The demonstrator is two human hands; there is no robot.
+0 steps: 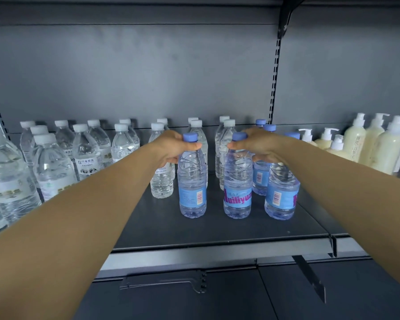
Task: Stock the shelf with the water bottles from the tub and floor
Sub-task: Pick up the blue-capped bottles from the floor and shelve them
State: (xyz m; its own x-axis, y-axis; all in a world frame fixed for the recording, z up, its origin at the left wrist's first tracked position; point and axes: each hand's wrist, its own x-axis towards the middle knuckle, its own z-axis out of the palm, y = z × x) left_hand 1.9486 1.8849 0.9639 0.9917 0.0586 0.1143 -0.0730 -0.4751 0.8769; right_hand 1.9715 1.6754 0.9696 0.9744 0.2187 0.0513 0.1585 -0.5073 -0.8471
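Both hands are clamped on bottle necks, left hand on one blue-cap bottle, right hand on another, so a clumsy let-go could topple the white-cap bottles right behind

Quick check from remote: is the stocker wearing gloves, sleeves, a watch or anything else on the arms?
No. Both forearms are bare up to the frame edge, with no sleeves showing. The left hand and right hand are ungloved, and no watch, band or ring is visible.

Blue-cap bottle label reads approx. "Huiliyua", pink letters w/ right edge wrapped out of view; other labels' print, incl. pump bottles, too small/blurred.
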